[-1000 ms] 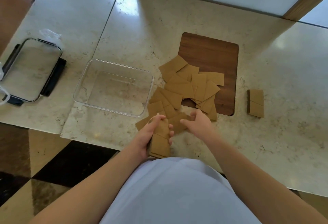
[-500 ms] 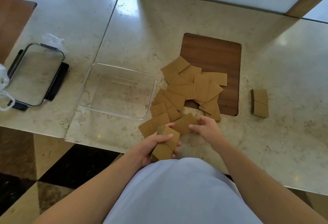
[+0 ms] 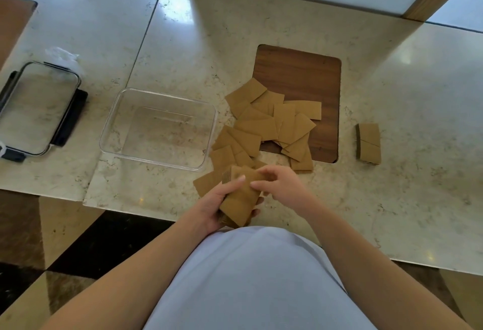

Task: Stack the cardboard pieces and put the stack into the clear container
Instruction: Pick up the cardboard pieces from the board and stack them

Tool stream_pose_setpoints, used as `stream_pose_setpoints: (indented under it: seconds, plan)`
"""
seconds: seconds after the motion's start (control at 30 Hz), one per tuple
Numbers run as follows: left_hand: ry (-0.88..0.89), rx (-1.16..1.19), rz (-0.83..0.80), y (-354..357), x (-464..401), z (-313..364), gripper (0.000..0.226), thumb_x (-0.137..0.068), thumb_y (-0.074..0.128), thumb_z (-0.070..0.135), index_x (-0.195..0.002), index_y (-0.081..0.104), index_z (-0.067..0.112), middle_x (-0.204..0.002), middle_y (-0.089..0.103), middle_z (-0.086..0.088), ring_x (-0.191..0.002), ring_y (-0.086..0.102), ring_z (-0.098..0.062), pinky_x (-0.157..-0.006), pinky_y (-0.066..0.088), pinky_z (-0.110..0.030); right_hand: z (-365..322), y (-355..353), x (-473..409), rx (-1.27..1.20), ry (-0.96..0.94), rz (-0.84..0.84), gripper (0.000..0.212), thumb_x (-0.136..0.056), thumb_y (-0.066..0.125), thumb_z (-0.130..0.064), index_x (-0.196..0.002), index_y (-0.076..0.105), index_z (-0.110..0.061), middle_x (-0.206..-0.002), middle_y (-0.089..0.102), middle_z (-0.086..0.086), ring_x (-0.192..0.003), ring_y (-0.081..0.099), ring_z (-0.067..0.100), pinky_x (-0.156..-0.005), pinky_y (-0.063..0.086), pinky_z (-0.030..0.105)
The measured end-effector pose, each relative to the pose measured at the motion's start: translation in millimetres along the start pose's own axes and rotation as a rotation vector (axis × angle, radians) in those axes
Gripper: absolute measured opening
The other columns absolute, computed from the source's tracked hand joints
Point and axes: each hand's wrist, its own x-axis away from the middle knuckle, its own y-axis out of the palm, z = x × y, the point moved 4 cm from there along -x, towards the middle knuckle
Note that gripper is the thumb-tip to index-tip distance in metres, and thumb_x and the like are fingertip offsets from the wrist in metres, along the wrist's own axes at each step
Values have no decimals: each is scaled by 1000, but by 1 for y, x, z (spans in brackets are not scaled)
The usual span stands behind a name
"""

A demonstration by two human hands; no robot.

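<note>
Stack building at the counter's near edge

Left hand (image 3: 213, 205) clamps the cardboard stack (image 3: 241, 195); right hand (image 3: 281, 186) seems to pinch its top piece. Light, stiff, slidey: squeeze the long edges. Clear container (image 3: 125, 120) sits empty.

Both bare forearms reach forward from the lower corners of the view and converge near the middle, above a torso in a pale blue-white shirt (image 3: 258, 277). The left hand (image 3: 217, 207) is turned with its back to the left, thumb lying up along the near face and fingers curled round the underside of a small stack of flat brown cardboard rectangles (image 3: 241, 196), with the fingertips (image 3: 257, 203) showing past the stack's right edge. The right hand (image 3: 283, 186) sits palm down just right of the left thumb, fingers bent, pinching the stack's top right edge.
</note>
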Motion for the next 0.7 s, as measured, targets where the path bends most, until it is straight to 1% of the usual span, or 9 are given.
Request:
stream_pose_setpoints:
  seconds: [0.07,0.1,0.17,0.23,0.27,0.33,0.43,0.57,0.7]
  plan:
    - [22,-45,5,-4,4,-2,58,-88,76,11,-143,57,7,-115,74,-25,-93,75,-35,-75,63,-45,-6,17,-7,140,-63,23,32,-88,78,-29,-119,72,-22,-102,73,-7,-93,68,11,-83,59,33]
    - [41,-32,25,-10,6,-3,60,-87,75,7,-144,57,12,-113,75,-24,-91,76,-34,-73,63,-44,-8,22,-9,136,-67,39,36,-87,79,-29,-121,70,-22,-107,71,-8,-97,67,11,-85,60,32]
    - [90,54,36,-22,9,-5,67,-85,75,3,-145,57,25,-112,74,-23,-87,73,-33,-72,61,-44,-12,27,-16,70,-49,70,36,-90,77,-26,-124,67,-21,-113,67,-6,-102,66,12,-82,60,29]
    - [137,143,30,-30,14,-7,71,-82,74,4,-144,56,32,-108,72,-22,-83,69,-32,-69,60,-43,-14,28,-24,106,-41,116,31,-94,72,-21,-124,64,-20,-115,66,-4,-103,66,14,-85,60,33]
    - [148,177,26,-31,15,-8,72,-81,72,3,-144,56,31,-105,71,-21,-80,68,-31,-67,60,-43,-14,26,-28,158,-40,141,30,-95,70,-19,-125,64,-19,-117,65,-4,-104,65,15,-88,58,34]
    - [170,222,29,-34,21,-11,73,-79,69,-3,-144,56,29,-99,69,-19,-77,65,-29,-65,61,-42,-15,30,-35,289,-40,157,34,-95,70,-20,-128,62,-16,-122,63,0,-103,59,13,-87,50,29]
    - [205,259,42,-40,33,-16,67,-80,62,-7,-139,57,25,-97,71,-17,-77,65,-28,-65,61,-41,-16,42,-44,381,25,157,45,-92,74,-34,-129,58,-13,-125,59,5,-100,54,15,-82,44,29]
    - [236,391,106,-52,53,-22,43,-94,49,1,-132,56,19,-95,73,-20,-75,66,-29,-62,61,-38,-19,67,-49,483,142,167,72,-83,79,-51,-133,51,-7,-129,55,10,-112,60,28,-87,52,40]
    - [278,428,194,-66,65,-26,31,-102,51,16,-132,57,22,-94,74,-19,-74,68,-27,-61,60,-38,-16,78,-52,593,158,202,72,-77,83,-53,-122,53,-6,-121,60,11,-107,65,31,-81,56,41]
